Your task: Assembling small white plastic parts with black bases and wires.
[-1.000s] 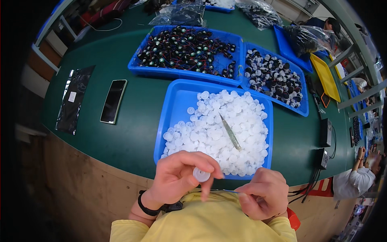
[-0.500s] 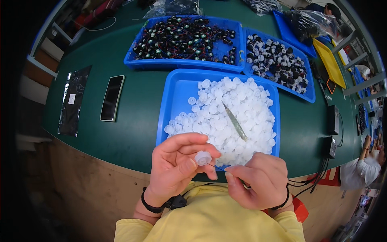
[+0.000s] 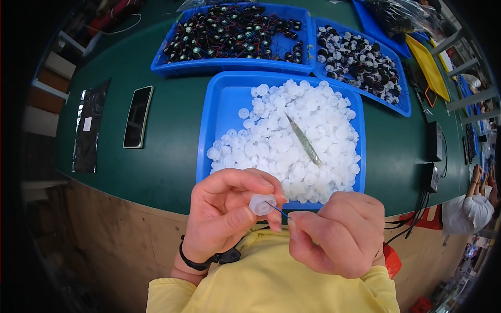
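Observation:
Between the thumb and fingers of my left hand [image 3: 215, 216] is a round, translucent white plastic cap [image 3: 260, 205], its hollow side partly visible. My right hand [image 3: 338, 237] pinches a thin blue wire [image 3: 281, 212]. The wire's far end reaches the middle of the cap; how deep it goes is too small to tell. Just beyond both hands, a blue tray [image 3: 206, 112] holds a heap of similar white caps [image 3: 308, 104]. On the heap lies a pair of pointed tweezers [image 3: 303, 140].
Behind stand a blue bin [image 3: 219, 63] of dark wired components and a blue tray [image 3: 401, 107] of black-and-white parts. A phone [image 3: 138, 117] and a dark plastic bag [image 3: 90, 125] lie left. Black boxes [image 3: 433, 141] with cables sit right. A person [image 3: 469, 211] works far right.
The cap has tilted in my left hand, and the wire now shows crossing its face. My right hand has shifted slightly. The tray and table sit a little higher in view.

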Demonstrator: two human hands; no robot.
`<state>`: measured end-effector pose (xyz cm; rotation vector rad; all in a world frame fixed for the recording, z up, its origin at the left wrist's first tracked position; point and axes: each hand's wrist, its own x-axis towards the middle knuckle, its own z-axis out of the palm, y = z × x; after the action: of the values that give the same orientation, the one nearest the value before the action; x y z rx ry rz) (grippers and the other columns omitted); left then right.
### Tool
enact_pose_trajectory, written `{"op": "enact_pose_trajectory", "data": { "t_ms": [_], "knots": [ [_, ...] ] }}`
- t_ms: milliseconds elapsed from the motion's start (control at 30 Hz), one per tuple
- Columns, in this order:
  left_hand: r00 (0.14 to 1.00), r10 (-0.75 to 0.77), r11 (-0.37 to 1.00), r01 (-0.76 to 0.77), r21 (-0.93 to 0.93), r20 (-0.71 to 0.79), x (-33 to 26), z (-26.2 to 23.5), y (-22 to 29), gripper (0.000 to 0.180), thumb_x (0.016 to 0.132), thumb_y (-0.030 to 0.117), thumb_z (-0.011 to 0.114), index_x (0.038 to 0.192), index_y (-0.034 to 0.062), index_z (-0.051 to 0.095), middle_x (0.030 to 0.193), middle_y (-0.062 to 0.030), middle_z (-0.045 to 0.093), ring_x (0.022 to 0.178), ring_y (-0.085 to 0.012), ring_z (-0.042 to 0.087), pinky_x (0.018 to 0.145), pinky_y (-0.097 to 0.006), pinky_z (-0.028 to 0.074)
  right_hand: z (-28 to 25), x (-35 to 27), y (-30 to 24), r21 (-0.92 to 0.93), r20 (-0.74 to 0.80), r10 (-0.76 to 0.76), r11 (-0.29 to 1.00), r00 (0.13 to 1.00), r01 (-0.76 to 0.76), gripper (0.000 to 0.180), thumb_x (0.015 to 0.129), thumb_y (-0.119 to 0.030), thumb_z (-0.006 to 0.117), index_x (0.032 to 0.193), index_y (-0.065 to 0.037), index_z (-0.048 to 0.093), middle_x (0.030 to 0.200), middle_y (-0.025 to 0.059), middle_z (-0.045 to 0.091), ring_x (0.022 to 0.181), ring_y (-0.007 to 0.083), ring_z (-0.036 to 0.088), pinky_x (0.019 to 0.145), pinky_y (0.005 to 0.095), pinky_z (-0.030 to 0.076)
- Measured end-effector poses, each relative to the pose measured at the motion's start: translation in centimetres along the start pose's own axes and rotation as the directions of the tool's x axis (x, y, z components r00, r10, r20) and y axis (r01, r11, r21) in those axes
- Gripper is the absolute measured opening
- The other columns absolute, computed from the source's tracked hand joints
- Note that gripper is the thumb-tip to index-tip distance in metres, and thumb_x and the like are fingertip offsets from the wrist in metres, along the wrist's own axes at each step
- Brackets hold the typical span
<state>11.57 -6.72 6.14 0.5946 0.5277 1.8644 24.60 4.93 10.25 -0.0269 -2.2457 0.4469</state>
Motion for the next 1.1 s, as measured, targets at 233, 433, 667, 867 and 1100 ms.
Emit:
{"op": "enact_pose_trajectory", "data": {
  "t_ms": [233, 433, 667, 867, 1100],
  "knots": [
    [0.999, 0.0, 0.998, 0.002, 0.066, -0.033, -0.1, 0.2, 0.2, 0.027, 0.083, 0.001, 0.055, 0.107, -0.0092, 0.051, 0.104, -0.0243, 0.053, 0.084, -0.0247, 0.057, 0.071, -0.035, 0.051, -0.3, 0.1, -0.1, -0.026, 0.058, 0.006, 1.0, 0.998, -0.005, 0.019, 0.052, -0.001, 0.063, 0.07, 0.0, 0.057, 0.055, -0.0006, 0.039, 0.041, 0.0091, 0.039, 0.034, 0.0211, 0.025],
    [1.0, -0.01, 0.992, 0.014, 0.129, -0.027, -0.1, 0.0, 0.2, 0.028, 0.083, 0.001, 0.056, 0.108, -0.0107, 0.052, 0.102, -0.0234, 0.054, 0.08, -0.0238, 0.059, 0.071, -0.033, 0.051, -0.5, 0.1, -0.1, -0.037, 0.093, 0.016, 0.999, 0.996, -0.012, 0.018, 0.053, -0.002, 0.063, 0.07, 0.0, 0.057, 0.056, -0.0004, 0.041, 0.042, 0.0092, 0.039, 0.034, 0.0212, 0.025],
    [0.995, -0.015, 0.97, 0.037, 0.239, -0.095, 0.0, 0.1, 0.0, 0.029, 0.082, 0.005, 0.059, 0.105, -0.0105, 0.052, 0.095, -0.0204, 0.056, 0.076, -0.0196, 0.058, 0.065, -0.029, 0.05, -0.1, 0.0, 0.2, -0.046, 0.072, -0.043, 0.998, 0.997, 0.046, 0.019, 0.054, -0.004, 0.06, 0.073, 0.002, 0.06, 0.056, -0.0005, 0.042, 0.043, 0.0089, 0.039, 0.034, 0.021, 0.023],
    [0.988, -0.112, 0.989, 0.121, 0.084, -0.108, -0.1, 0.1, 0.3, 0.026, 0.083, -0.001, 0.057, 0.106, -0.0106, 0.05, 0.094, -0.0184, 0.059, 0.078, -0.019, 0.059, 0.067, -0.03, 0.051, 0.0, -0.2, 0.5, -0.047, 0.065, -0.046, 0.998, 0.997, 0.049, 0.021, 0.052, -0.003, 0.062, 0.072, 0.001, 0.059, 0.055, -0.001, 0.039, 0.042, 0.0086, 0.038, 0.034, 0.0215, 0.022],
    [0.983, -0.154, 0.985, 0.161, 0.064, -0.101, -0.2, -0.1, 0.4, 0.026, 0.08, -0.002, 0.059, 0.104, -0.0102, 0.052, 0.097, -0.0179, 0.058, 0.08, -0.019, 0.059, 0.067, -0.031, 0.052, 0.3, -0.1, 0.4, -0.033, 0.074, -0.042, 0.998, 0.996, 0.044, 0.022, 0.051, -0.003, 0.063, 0.071, 0.001, 0.058, 0.055, -0.0007, 0.039, 0.042, 0.0092, 0.038, 0.033, 0.0216, 0.023]
  ]
}}
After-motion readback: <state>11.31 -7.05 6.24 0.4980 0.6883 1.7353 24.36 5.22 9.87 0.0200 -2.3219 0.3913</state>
